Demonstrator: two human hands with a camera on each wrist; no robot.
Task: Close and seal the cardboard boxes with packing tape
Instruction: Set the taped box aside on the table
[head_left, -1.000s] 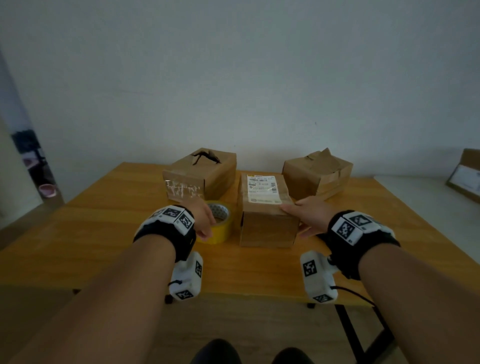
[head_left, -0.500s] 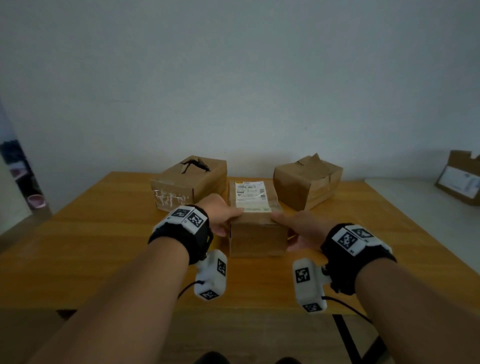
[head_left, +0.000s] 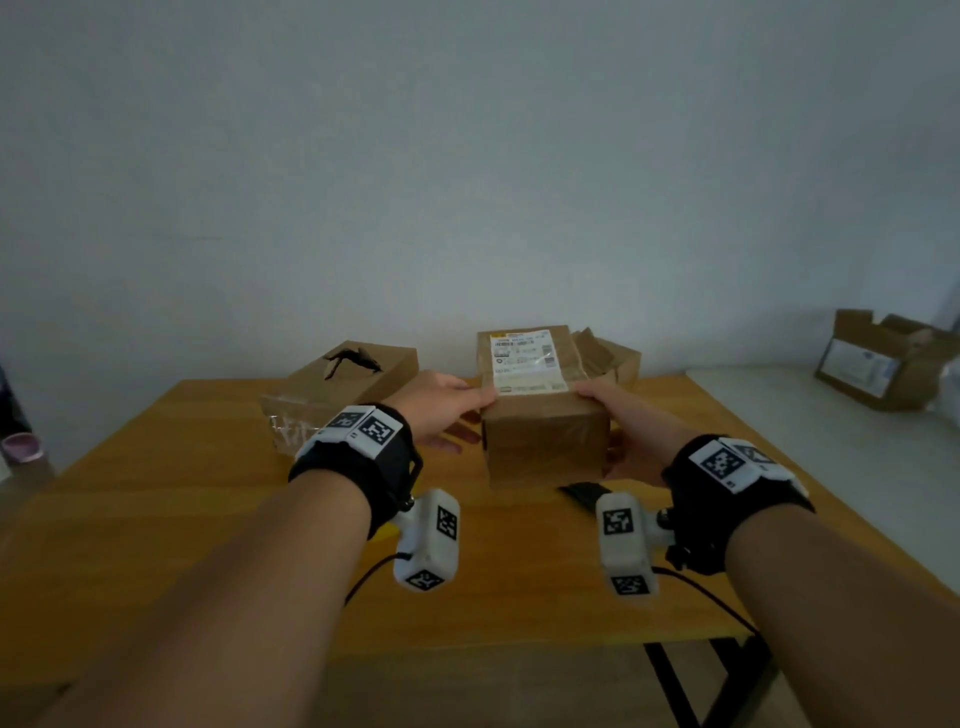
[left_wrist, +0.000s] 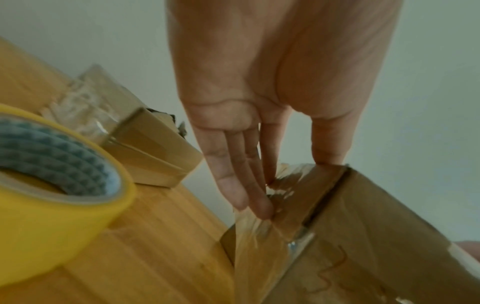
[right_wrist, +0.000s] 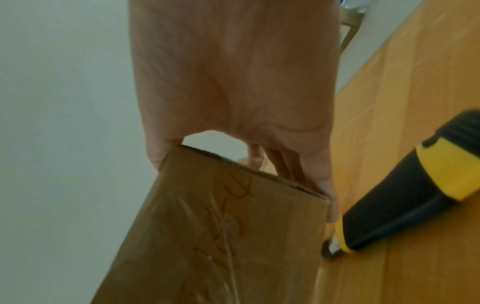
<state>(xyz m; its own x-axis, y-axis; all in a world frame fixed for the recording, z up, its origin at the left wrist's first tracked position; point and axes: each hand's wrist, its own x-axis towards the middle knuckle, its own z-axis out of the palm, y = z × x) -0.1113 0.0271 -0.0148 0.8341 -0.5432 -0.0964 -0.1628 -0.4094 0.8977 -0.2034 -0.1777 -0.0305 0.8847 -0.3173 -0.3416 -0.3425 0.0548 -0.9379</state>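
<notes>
A closed cardboard box with a white shipping label (head_left: 540, 415) is held between both hands at the table's middle, apparently raised a little off the wood. My left hand (head_left: 449, 410) grips its left side, thumb on the top edge and fingers (left_wrist: 249, 185) flat against taped cardboard (left_wrist: 363, 236). My right hand (head_left: 621, 423) grips the right side the same way, around the box (right_wrist: 221, 226). The yellow tape roll (left_wrist: 52, 195) lies on the table under my left wrist, barely showing in the head view.
A box with a torn top (head_left: 348, 389) stands at the left, another box (head_left: 610, 353) behind the held one. A black and yellow knife (right_wrist: 402, 195) lies on the wooden table (head_left: 156, 493) near my right wrist. An open box (head_left: 883, 364) sits on the white surface far right.
My left hand left the tape roll and came onto the labelled box's left side. Both hands then raised the box, which now hides most of the back right box.
</notes>
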